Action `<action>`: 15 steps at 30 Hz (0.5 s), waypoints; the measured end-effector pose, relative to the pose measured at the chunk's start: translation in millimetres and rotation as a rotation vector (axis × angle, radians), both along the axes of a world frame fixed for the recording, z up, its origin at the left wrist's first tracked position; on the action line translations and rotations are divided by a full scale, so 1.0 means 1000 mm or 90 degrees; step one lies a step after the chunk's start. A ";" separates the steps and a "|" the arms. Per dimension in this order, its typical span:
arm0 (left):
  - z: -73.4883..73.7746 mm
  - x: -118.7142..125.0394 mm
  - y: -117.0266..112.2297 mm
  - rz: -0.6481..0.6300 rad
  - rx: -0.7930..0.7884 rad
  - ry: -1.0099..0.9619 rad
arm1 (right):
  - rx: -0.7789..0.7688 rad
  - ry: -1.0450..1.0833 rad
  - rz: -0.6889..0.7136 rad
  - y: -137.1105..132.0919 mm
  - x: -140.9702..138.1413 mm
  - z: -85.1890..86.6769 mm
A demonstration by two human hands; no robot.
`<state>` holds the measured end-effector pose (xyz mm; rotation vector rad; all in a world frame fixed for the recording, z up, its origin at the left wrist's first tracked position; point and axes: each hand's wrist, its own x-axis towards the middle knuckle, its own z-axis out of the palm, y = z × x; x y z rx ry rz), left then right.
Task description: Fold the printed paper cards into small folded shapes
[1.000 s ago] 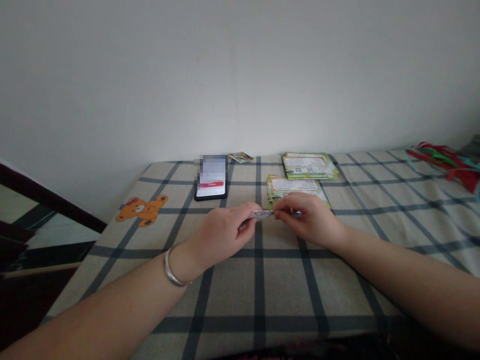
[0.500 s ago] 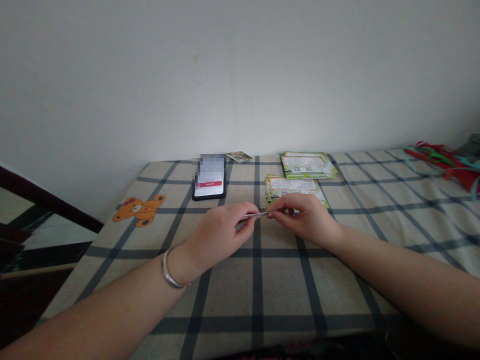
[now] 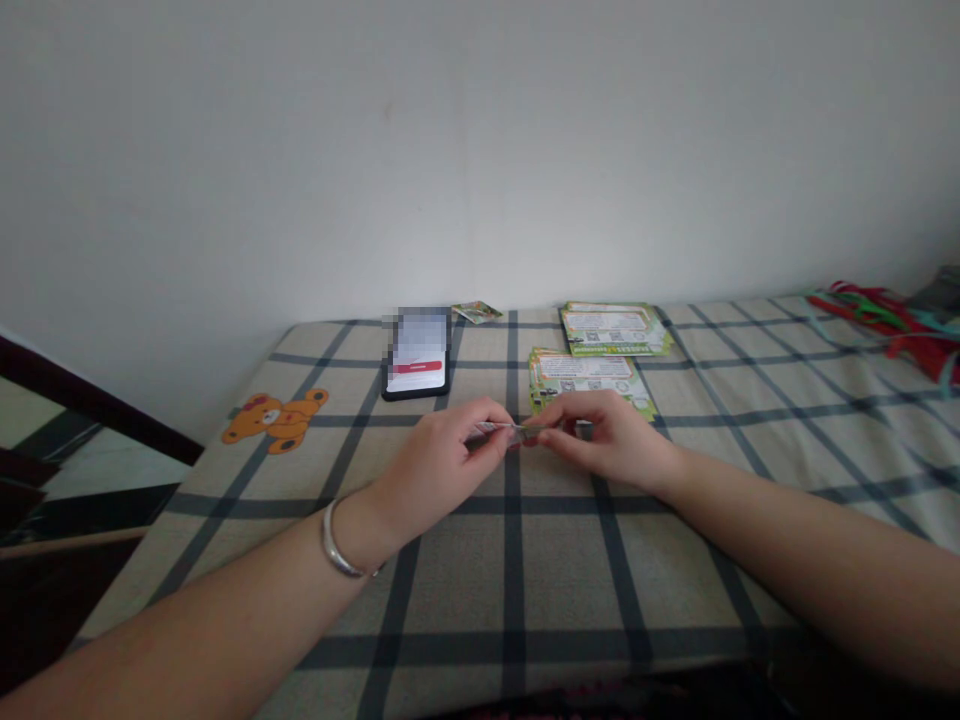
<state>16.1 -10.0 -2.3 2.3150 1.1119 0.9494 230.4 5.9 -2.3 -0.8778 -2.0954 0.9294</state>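
My left hand (image 3: 444, 460) and my right hand (image 3: 600, 438) meet above the checked tablecloth (image 3: 525, 560). Both pinch a small thin card (image 3: 508, 428) seen nearly edge-on between their fingertips. A silver bangle (image 3: 335, 540) sits on my left wrist. Just behind my right hand lies a stack of green printed cards (image 3: 581, 372), and a second stack (image 3: 613, 329) lies farther back.
A black phone (image 3: 417, 353) with a lit screen lies at the back left, with a single small card (image 3: 478, 312) beside it by the wall. An orange bear print (image 3: 272, 419) marks the cloth at left. Red and green ribbons (image 3: 892, 320) pile at the far right.
Both hands have shifted slightly left and closer together on the card; my right fingertips have slid nearer my left fingers.
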 end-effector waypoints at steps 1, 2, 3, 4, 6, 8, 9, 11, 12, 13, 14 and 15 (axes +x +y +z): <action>-0.001 -0.001 0.000 -0.005 0.019 0.011 | -0.050 0.027 0.021 0.002 0.000 0.000; -0.001 -0.001 0.000 -0.011 0.041 0.026 | -0.097 0.058 0.041 0.004 0.001 -0.001; -0.002 -0.002 0.000 -0.017 0.068 0.042 | -0.140 0.079 0.055 0.006 0.001 -0.002; -0.002 -0.003 0.000 -0.021 0.096 0.063 | -0.178 0.100 0.064 0.008 0.002 -0.003; -0.002 -0.004 -0.001 -0.026 0.177 0.106 | -0.258 0.119 0.091 0.012 0.003 -0.004; -0.002 -0.005 -0.002 -0.020 0.248 0.143 | -0.296 0.133 0.111 0.014 0.003 -0.005; -0.002 -0.005 -0.003 -0.017 0.270 0.151 | -0.300 0.135 0.116 0.014 0.003 -0.005; -0.002 -0.004 -0.003 -0.015 0.275 0.148 | -0.290 0.127 0.120 0.014 0.003 -0.004; -0.002 -0.004 -0.003 -0.017 0.262 0.139 | -0.283 0.121 0.119 0.014 0.002 -0.004; -0.002 -0.003 -0.003 -0.019 0.240 0.127 | -0.275 0.116 0.116 0.014 0.002 -0.003; -0.002 -0.003 -0.003 -0.021 0.214 0.115 | -0.265 0.114 0.112 0.014 0.001 -0.004; -0.003 -0.002 -0.003 -0.024 0.186 0.104 | -0.254 0.114 0.106 0.013 0.001 -0.004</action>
